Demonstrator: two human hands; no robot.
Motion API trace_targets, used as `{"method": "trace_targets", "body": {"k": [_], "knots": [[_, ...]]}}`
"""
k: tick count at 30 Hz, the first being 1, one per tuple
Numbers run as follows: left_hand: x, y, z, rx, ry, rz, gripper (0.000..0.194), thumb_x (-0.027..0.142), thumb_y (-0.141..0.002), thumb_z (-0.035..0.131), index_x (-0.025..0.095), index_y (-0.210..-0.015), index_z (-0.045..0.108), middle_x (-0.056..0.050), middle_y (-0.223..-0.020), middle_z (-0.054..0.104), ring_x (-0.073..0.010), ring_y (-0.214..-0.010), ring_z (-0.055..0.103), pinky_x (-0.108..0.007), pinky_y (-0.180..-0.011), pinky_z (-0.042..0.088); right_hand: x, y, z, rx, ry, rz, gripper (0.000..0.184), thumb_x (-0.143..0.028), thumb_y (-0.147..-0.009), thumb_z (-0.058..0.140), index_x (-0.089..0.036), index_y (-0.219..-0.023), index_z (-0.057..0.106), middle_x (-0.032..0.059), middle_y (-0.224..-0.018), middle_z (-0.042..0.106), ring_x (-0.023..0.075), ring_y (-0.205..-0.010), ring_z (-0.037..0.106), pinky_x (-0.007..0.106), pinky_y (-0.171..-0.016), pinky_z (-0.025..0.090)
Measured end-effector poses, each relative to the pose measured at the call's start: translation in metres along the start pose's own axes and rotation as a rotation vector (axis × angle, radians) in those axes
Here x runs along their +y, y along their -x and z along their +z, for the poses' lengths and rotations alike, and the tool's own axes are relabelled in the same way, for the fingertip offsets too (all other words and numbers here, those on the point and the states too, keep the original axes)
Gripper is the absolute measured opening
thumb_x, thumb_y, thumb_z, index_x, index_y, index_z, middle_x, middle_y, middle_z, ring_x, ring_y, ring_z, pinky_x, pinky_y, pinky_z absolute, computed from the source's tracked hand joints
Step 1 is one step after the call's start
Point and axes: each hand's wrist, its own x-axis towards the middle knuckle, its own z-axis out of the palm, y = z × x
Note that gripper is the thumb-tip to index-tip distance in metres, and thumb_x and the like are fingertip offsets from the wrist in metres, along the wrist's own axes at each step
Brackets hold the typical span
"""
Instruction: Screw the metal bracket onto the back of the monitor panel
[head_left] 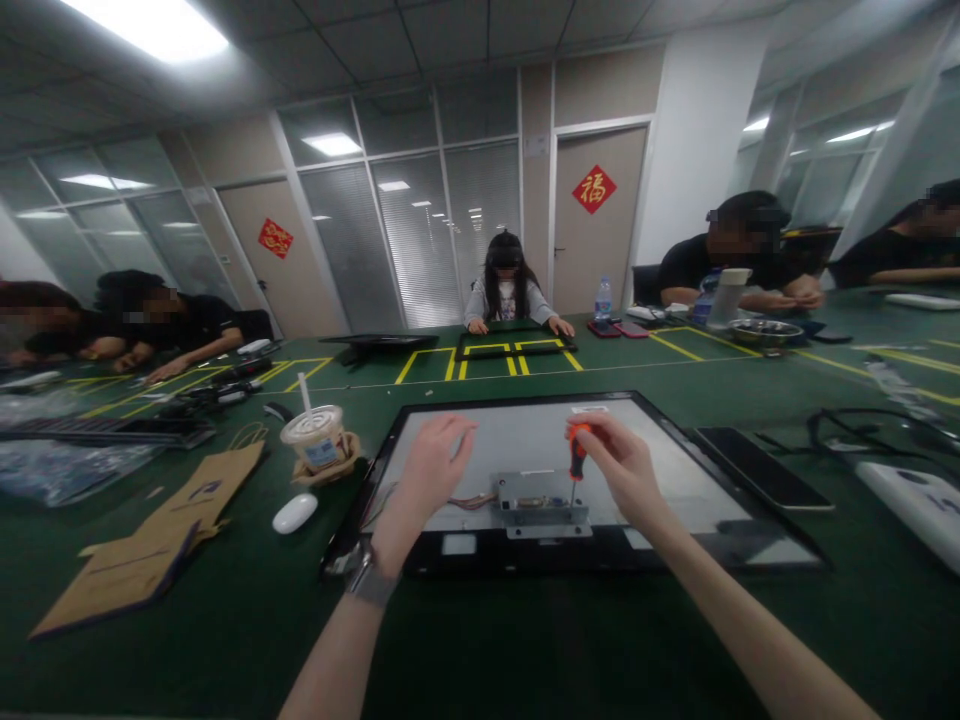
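My right hand (619, 455) is closed around the orange and black handle of a screwdriver (577, 462). The screwdriver stands nearly upright, its thin shaft pointing down at the right part of a metal bracket (517, 490) with a small circuit board (540, 502). Whether the tip sits in a screw is too small to tell. Beneath the bracket lies a flat display panel (480, 440) with a black frame. My left hand (435, 460) hovers over the panel's left part, fingers loosely stretched and holding nothing. Thin wires (472, 500) run from the bracket toward that hand.
Left of the panel are a drink cup (315, 440) in a cardboard holder, a white mouse-shaped case (295, 513) and a brown paper bag (172, 510). On the right lie a black phone (761, 467), dark cables (847, 425) and a white device (915, 505). Other people sit around the green table (480, 640).
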Motion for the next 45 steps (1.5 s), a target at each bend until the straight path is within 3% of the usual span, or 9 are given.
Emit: {"method": "trace_targets", "body": {"k": [5,8,15,23,26,30,35,38,45], "knots": [[-0.012,0.002,0.063,-0.383,-0.147,-0.097,0.037,0.022,-0.098,0.045,0.016,-0.131,0.059,-0.012,-0.142,0.055,-0.025,-0.132,0.05,-0.043,-0.114,0.038,0.005,0.001,-0.002,-0.048,-0.087,0.035,0.021,-0.041,-0.091,0.061,-0.024,-0.096,0.072,0.0052,-0.089,0.069,0.0214,-0.087,0.066,0.036,-0.078,0.054],[-0.016,0.011,0.078,-0.46,-0.167,-0.097,0.041,0.024,-0.1,0.039,0.018,-0.139,0.051,-0.01,-0.15,0.048,-0.0247,-0.138,0.044,-0.045,-0.117,0.032,0.005,0.001,-0.002,-0.053,-0.096,0.033,0.018,-0.041,-0.085,0.07,-0.024,-0.087,0.073,0.0043,-0.09,0.067,0.02,-0.083,0.063,0.033,-0.073,0.053],[-0.022,0.012,0.078,-0.452,-0.148,-0.086,0.04,0.027,-0.1,0.04,0.02,-0.137,0.053,-0.01,-0.148,0.05,-0.0226,-0.138,0.045,-0.041,-0.116,0.033,0.007,-0.002,-0.006,-0.162,-0.188,0.099,0.023,-0.041,-0.093,0.058,-0.025,-0.103,0.071,0.0042,-0.088,0.07,0.0209,-0.086,0.066,0.038,-0.081,0.053],[-0.02,0.013,0.076,-0.459,-0.158,-0.084,0.041,0.027,-0.1,0.039,0.019,-0.139,0.052,-0.01,-0.149,0.048,-0.0238,-0.138,0.044,-0.044,-0.117,0.031,-0.003,-0.007,-0.009,-0.124,-0.045,0.039,0.022,-0.042,-0.089,0.063,-0.023,-0.093,0.073,0.0055,-0.086,0.071,0.022,-0.081,0.067,0.038,-0.076,0.054],[-0.018,0.013,0.074,-0.468,-0.163,-0.087,0.042,0.026,-0.101,0.039,0.018,-0.139,0.051,-0.01,-0.149,0.048,-0.0242,-0.138,0.044,-0.044,-0.117,0.032,-0.003,-0.007,-0.007,-0.055,0.031,-0.031,0.015,-0.038,-0.08,0.073,-0.024,-0.085,0.073,0.0032,-0.081,0.066,0.0195,-0.073,0.063,0.035,-0.068,0.052],[-0.017,0.012,0.074,-0.469,-0.17,-0.085,0.042,0.026,-0.101,0.038,0.018,-0.14,0.051,-0.01,-0.15,0.048,-0.0235,-0.139,0.044,-0.043,-0.117,0.031,-0.003,-0.006,-0.005,0.049,0.143,-0.137,0.009,-0.032,-0.077,0.075,-0.025,-0.076,0.07,0.0016,-0.075,0.061,0.0197,-0.075,0.06,0.035,-0.071,0.05],[-0.02,0.012,0.076,-0.468,-0.177,-0.08,0.042,0.026,-0.1,0.038,0.019,-0.139,0.051,-0.01,-0.15,0.047,-0.0233,-0.138,0.044,-0.044,-0.117,0.031,-0.008,-0.003,-0.006,-0.031,0.14,-0.128,0.022,-0.035,-0.093,0.053,-0.024,-0.093,0.073,0.0067,-0.092,0.071,0.0231,-0.091,0.067,0.039,-0.082,0.052],[-0.02,0.012,0.078,-0.465,-0.18,-0.077,0.041,0.025,-0.1,0.037,0.02,-0.138,0.051,-0.01,-0.15,0.048,-0.0232,-0.138,0.045,-0.044,-0.117,0.032,-0.006,-0.003,-0.006,-0.068,0.142,-0.104,0.02,-0.034,-0.092,0.057,-0.025,-0.102,0.072,0.0049,-0.088,0.072,0.0222,-0.083,0.068,0.039,-0.077,0.053],[-0.018,0.013,0.074,-0.462,-0.177,-0.062,0.042,0.026,-0.1,0.038,0.016,-0.139,0.051,-0.011,-0.149,0.048,-0.0241,-0.137,0.045,-0.042,-0.117,0.031,-0.002,-0.004,-0.006,-0.002,0.225,-0.173,0.013,-0.035,-0.085,0.067,-0.025,-0.091,0.073,0.0049,-0.088,0.067,0.0219,-0.083,0.064,0.038,-0.078,0.052]]}}
